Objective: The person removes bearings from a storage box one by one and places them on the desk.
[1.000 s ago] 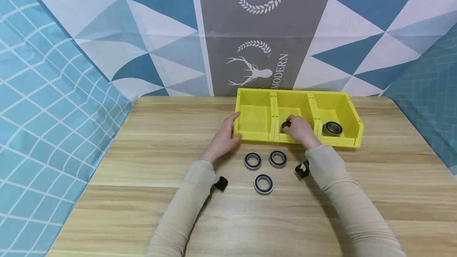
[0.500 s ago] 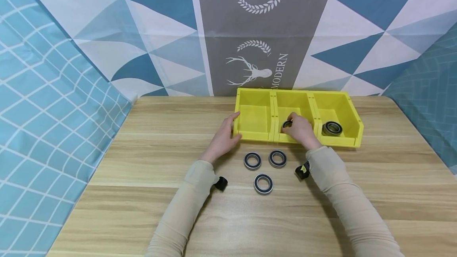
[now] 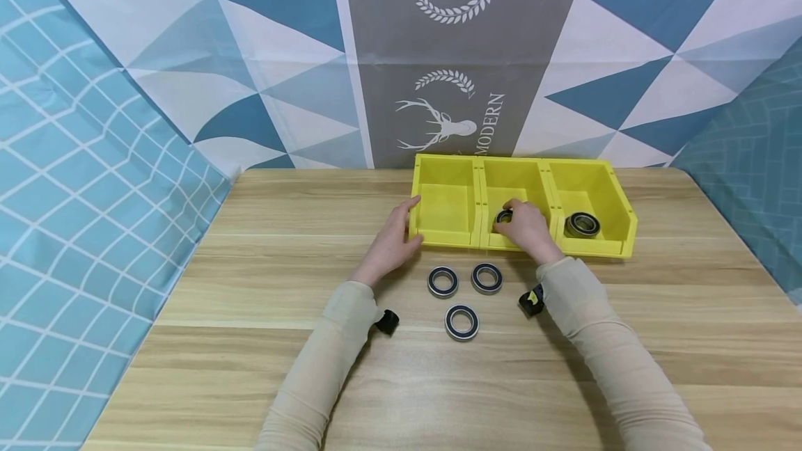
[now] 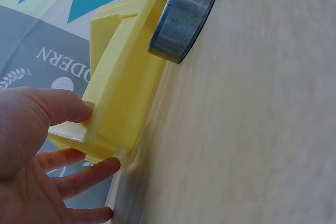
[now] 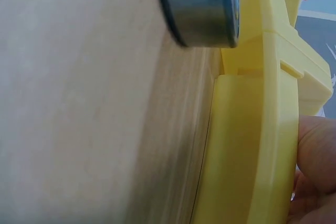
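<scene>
My left hand rests at the left end of a yellow three-compartment bin. Its thumb touches the front lip, and its spread fingers lie against the side, as the left wrist view shows. Inside the middle compartment, my right hand pinches a dark-sealed ball bearing between thumb and fingers, which partly cover it. In the right wrist view the front wall hides the fingertips. Three bearings lie flat on the table before the bin: left, right and nearest.
More bearings sit stacked in the bin's right compartment. A bearing's metal side looms close in the left wrist view. Black wrist cameras hang under both sleeves. The wooden table meets a patterned cloth backdrop.
The right fingers and the pinched bearing have shifted very slightly within the middle compartment. The left hand, the bin and the bearings on the table stay in place.
</scene>
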